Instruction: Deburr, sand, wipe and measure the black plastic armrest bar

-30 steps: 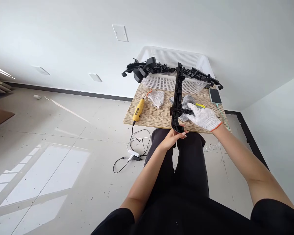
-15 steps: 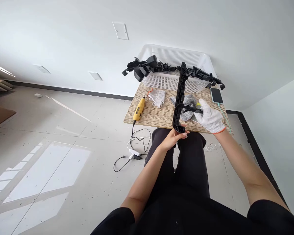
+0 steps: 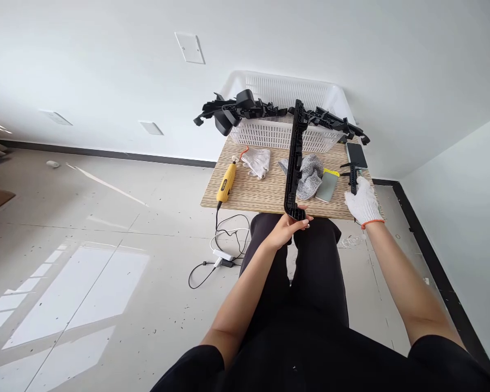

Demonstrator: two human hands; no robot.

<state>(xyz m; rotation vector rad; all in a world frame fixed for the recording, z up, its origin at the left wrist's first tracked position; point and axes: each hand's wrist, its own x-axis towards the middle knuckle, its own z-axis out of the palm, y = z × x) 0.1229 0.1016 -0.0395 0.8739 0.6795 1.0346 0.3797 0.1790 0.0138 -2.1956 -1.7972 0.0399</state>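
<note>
No legible writing. My bare left hand (image 3: 288, 228) pinches the ribbed black plastic bracket (image 3: 294, 158); my knit-gloved right hand (image 3: 363, 200) grips a thin black tool (image 3: 352, 175).

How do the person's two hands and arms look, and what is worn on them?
The left hand is bare, with light nail polish. The right hand wears a white knitted work glove with an orange cuff edge. Both forearms are uncovered; short black sleeves end near the elbows. No watch or jewellery shows.
</note>
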